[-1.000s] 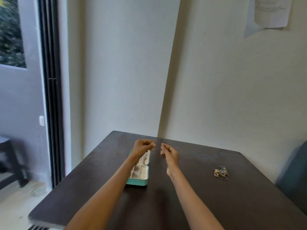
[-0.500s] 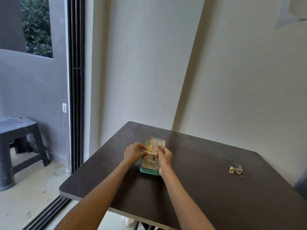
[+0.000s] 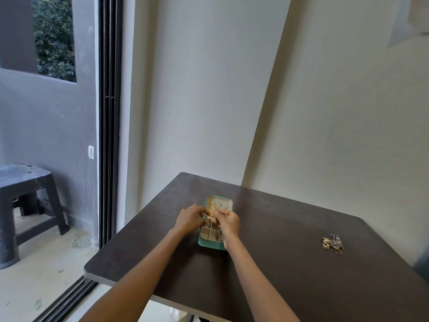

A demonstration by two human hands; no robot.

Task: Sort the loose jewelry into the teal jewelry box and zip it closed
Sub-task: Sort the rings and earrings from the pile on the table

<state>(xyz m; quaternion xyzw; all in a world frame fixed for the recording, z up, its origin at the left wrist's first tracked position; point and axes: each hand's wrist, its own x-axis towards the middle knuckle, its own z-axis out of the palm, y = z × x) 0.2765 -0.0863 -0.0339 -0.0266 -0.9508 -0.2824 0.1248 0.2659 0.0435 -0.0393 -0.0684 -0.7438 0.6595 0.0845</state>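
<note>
**Seating a gold piece in the open box**

You are working over the teal jewelry box (image 3: 214,243), which is lying open on the dark table (image 3: 290,263) directly under your fingertips, its lid section stretching away from you and its divided tray nearest your wrists. Between your two hands you are holding a small gold piece (image 3: 210,217) — it looks like an earring or pendant, though it is too small to say which. Your left hand (image 3: 189,219) is curling its fingers in from the left side of the box and pinching one end; your right hand (image 3: 228,223) is pinching the other end from the right, knuckles up, with its wrist lying across the box's near right corner.

By my reading you are fitting this piece into the upper section, where other gold items are already hanging. Be keeping the piece low and close to the lining as you are guiding it in, and be letting one hand steady it while the other is doing the fine work — two hands pulling at once could bend or tangle it. Watch that your right wrist is not nudging the box sideways.

Well off to the right of your right hand, the remaining loose jewelry (image 3: 333,243) is lying in a small tangled heap on the table, so sorting seems far from finished and zipping is not yet due.
</note>
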